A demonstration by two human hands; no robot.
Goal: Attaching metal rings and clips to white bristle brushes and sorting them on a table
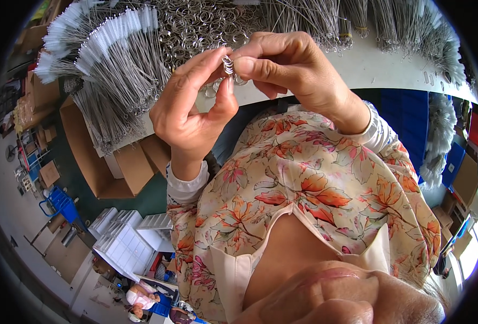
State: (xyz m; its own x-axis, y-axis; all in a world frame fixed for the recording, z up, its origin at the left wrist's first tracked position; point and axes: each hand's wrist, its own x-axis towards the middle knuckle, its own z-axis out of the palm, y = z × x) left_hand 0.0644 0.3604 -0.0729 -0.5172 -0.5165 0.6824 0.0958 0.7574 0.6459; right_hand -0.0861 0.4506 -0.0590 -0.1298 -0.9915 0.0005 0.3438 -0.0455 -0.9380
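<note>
Over the near edge of the white table (368,70), both my hands are raised close together. The thumb and fingers of my left hand (187,110) pinch a short row of small shiny metal rings (227,65). From the other side, the thumb and forefinger of my right hand (298,67) close on the rings' right edge; my fingers partly hide them. Just beyond my hands spreads a large heap of loose metal rings (196,24). Bundles of wire-handled brushes (120,59) with whitish bristles are piled to the left of that heap.
More wire-handled brushes (314,19) lie along the table's far right. An open cardboard box (133,167) stands below the table's left end. White plastic bins (125,245) and a blue cart (63,202) are farther left. Another person (140,296) sits at the lower left.
</note>
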